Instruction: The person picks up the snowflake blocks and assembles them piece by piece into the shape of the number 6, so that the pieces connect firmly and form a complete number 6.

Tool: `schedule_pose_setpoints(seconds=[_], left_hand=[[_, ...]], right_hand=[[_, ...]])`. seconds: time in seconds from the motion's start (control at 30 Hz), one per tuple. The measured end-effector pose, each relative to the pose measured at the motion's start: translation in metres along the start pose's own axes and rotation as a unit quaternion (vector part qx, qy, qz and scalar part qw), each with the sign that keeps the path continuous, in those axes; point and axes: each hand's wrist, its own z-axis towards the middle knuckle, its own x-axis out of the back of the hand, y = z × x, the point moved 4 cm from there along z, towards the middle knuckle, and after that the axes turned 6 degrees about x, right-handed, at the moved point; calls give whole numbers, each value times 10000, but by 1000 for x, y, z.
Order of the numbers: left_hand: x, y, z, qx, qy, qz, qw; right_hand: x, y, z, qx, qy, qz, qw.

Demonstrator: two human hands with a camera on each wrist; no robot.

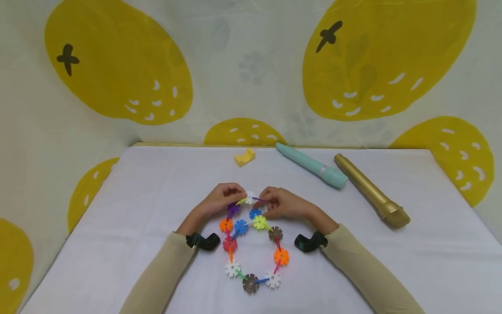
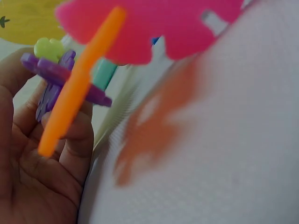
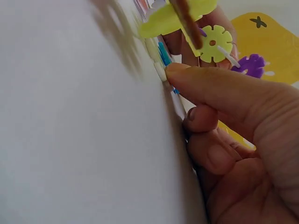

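A ring of linked, notched plastic snowflake discs in many colours lies on the white table, with a brown disc [image 1: 250,284] at its near side. At the far side my left hand [image 1: 221,199] grips the chain by the yellow disc beside a white disc [image 1: 249,197]; a purple disc [image 2: 51,84] lies against its fingers. Opposite it, my right hand [image 1: 285,203] pinches the chain near a blue disc [image 1: 255,213], its thumb [image 3: 180,70] against the edge. An edge-on purple disc [image 1: 259,199] reaches from the white disc to the right fingers. Fingers partly hide the held edges.
A mint-green microphone [image 1: 311,165] and a gold microphone [image 1: 370,189] lie at the back right. Behind the hands sits a small yellow curved block [image 1: 245,157]. A cloth with yellow fruit shapes [image 1: 117,61] hangs beyond the table's far edge.
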Motion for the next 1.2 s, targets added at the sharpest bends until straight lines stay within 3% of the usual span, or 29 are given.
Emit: schedule_pose_setpoints(seconds=[0.23, 0.43, 0.6, 0.87, 1.0, 1.2], left_hand=[[4, -3, 1, 158, 389, 49, 9991], [3, -3, 1, 39, 314, -17, 9995], [3, -2, 1, 77, 314, -1, 9995], [2, -3, 1, 109, 115, 101, 9998], [1, -2, 2, 45, -33, 181, 9998], [2, -4, 3, -2, 106, 293, 9995]], right_hand=[[7, 2, -1, -78, 334, -69, 9994], [-1, -3, 0, 227, 411, -367, 9982], [-1, -2, 2, 74, 539, -403, 9977], [5, 9, 1, -623, 777, 327, 9945], [6, 8, 1, -779, 820, 668, 9913], [11, 11, -2, -1004, 1108, 1160, 9819]])
